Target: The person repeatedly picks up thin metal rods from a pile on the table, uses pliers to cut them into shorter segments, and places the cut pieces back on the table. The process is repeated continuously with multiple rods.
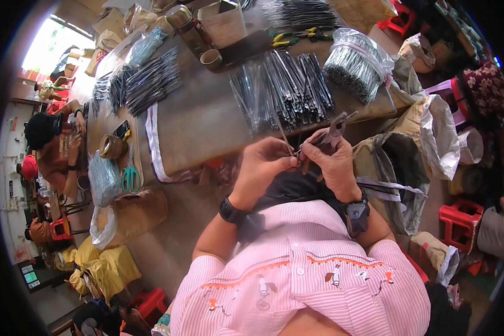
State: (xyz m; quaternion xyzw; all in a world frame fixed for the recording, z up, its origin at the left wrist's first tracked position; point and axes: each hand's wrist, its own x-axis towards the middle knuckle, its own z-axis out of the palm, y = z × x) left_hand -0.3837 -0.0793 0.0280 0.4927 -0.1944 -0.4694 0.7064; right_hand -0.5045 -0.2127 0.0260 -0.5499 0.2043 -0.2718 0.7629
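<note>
Just off the table's near edge, my left hand (263, 165) pinches a thin metal rod (284, 136) between thumb and fingers. Beside it, my right hand (336, 168) has a pair of pliers (337, 127) in its grip, the jaws pointing up and away past the fingers. The thumb and fingertips of that hand also meet at a small piece by the rod's lower end, too small to make out. Directly beyond both hands lies a wide pile of dark, shiny metal rods (299, 89).
At the right stands a plastic-wrapped rod bundle (353, 70); pliers with yellow-green handles (285, 40) lie farther back. A cup (211, 58) and another rod pile (154, 81) are leftward. Open sacks (400, 173) stand by my right arm. Another person (56, 145) sits at far left.
</note>
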